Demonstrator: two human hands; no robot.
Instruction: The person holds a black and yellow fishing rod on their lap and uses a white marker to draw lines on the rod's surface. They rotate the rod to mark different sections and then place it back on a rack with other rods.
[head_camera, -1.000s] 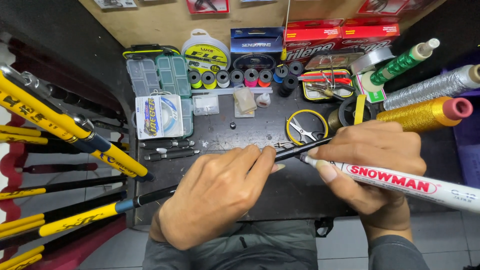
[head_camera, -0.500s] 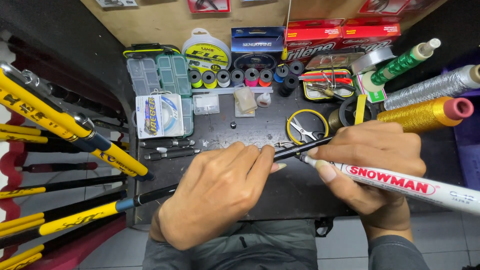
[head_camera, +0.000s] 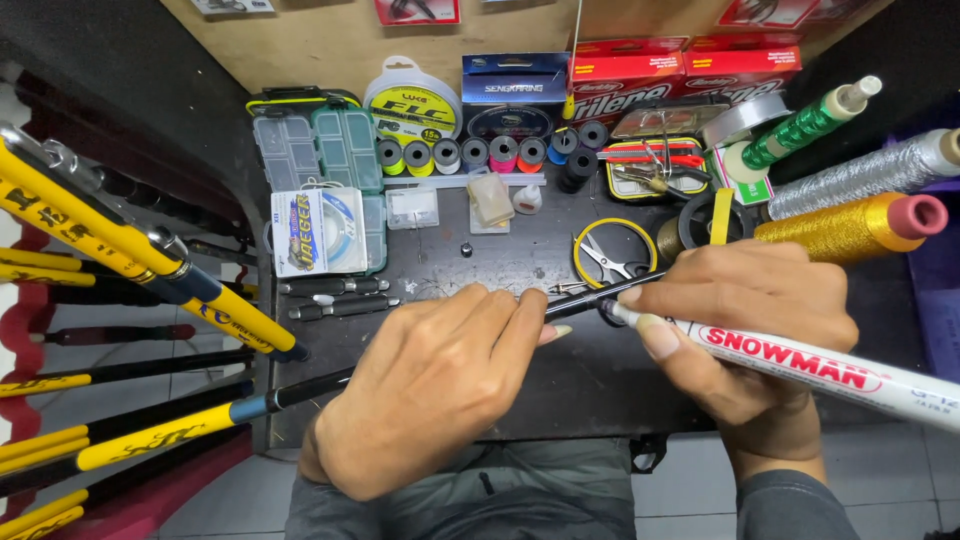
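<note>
At the back of the dark counter (head_camera: 520, 370) a clear tackle box (head_camera: 318, 150) stands with its many small compartments, though what lies in them is too small to tell; beside it a row of small thread spools (head_camera: 490, 155) in yellow, pink, blue and black sits on a low rack, and a yellow-rimmed tin (head_camera: 655, 165) holds what look like pliers and other small tools. A thin black fishing rod (head_camera: 590, 296) runs across the counter, its long axis slanting from the lower left up to the right, with the slim end toward the right hand. The left hand (head_camera: 430, 390) lies over the rod, fingers clenched around it. The right hand (head_camera: 750, 320) grasps a white marker pen (head_camera: 800, 360), its tip pointing left and touching the rod just beside the left fingertips.
</note>
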